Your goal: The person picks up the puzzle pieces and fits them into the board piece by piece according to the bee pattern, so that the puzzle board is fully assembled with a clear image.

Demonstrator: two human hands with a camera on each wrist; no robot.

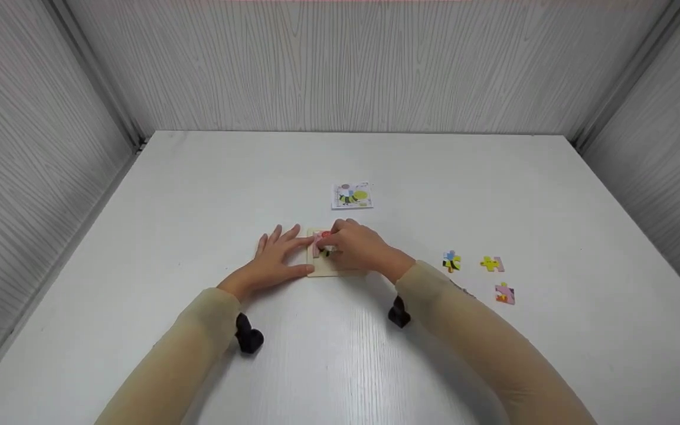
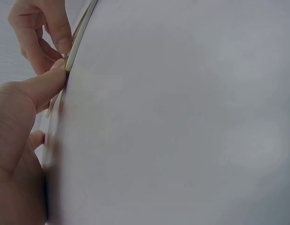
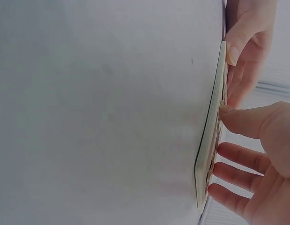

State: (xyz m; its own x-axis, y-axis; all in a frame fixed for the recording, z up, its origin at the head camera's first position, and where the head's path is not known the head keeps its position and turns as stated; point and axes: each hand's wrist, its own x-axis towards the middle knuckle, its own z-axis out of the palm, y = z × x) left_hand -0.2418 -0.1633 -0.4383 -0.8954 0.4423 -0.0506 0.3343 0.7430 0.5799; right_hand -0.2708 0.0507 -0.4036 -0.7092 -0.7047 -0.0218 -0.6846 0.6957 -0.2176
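One wooden puzzle tray (image 1: 329, 269) on white surface (image 1: 316, 354), part filled with pink jigsaw pieces (image 1: 316, 249). Left hand (image 1: 275, 262): grip apart, thumb and forefinger at tray's left edge. Right hand (image 1: 359, 244): fingers apart, touching pieces. Bee card (image 1: 352, 196) beyond; three loose pieces (image 1: 452, 261) right.

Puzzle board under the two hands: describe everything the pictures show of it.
The puzzle board is a thin, pale, flat panel that looks like wood, with straight edges. It lies on the white table, nearer the wearer than the picture card. Pink, red, yellow and black pieces show in its upper left part; the lower strip is bare. The left hand touches its left edge; the right hand reaches over it, hiding its upper right.
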